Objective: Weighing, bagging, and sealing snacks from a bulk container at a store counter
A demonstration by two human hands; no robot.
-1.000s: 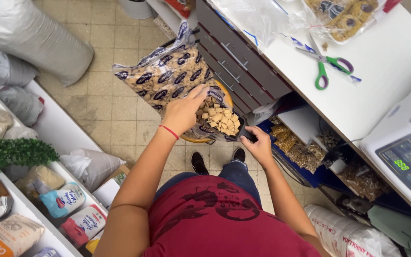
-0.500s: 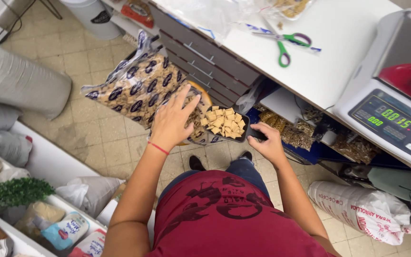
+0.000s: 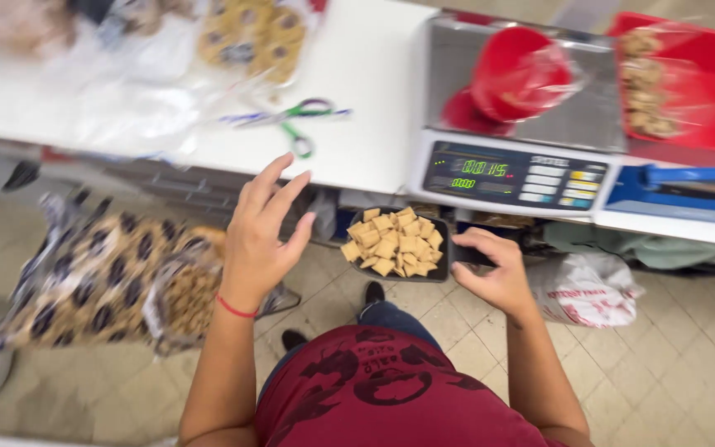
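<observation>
My right hand grips the handle of a black scoop heaped with small square tan crackers, held below the counter's front edge. My left hand hovers open just left of the scoop, fingers spread, a red band on its wrist. Down to the left a large patterned bag stands on the floor with its mouth open and more crackers showing inside. On the white counter sits a weighing scale with a red bowl lined by a clear plastic bag on its pan.
Green-handled scissors and clear plastic bags of biscuits lie on the counter. A red tray with bagged crackers is at the far right. A white sack sits on the tiled floor under the counter.
My right hand has lifted the filled scoop out of the patterned bag and up toward the counter. My left hand let go of the bag's mouth and rose open. My view swung right to the scale.
</observation>
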